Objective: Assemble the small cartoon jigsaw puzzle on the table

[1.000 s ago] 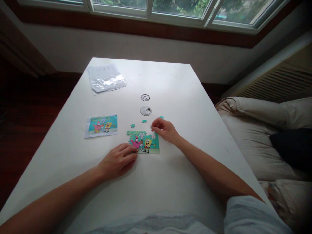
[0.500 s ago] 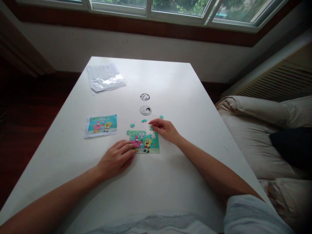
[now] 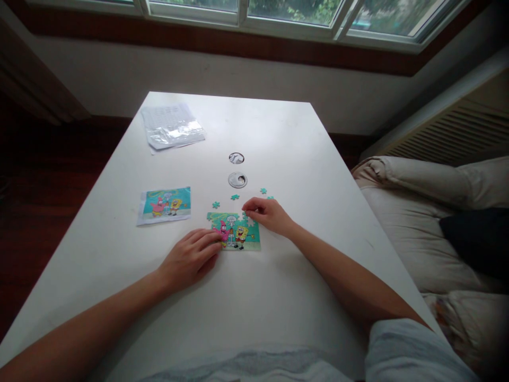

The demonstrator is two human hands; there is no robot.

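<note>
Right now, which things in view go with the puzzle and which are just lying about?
In use: puzzle, loose pieces, picture card, left hand, right hand.
Lying about: plastic bag, round caps, cushions.

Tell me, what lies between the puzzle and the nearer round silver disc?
In the head view, one loose teal piece lies on the white table between the puzzle and the silver disc; another piece sits slightly further left.
</note>
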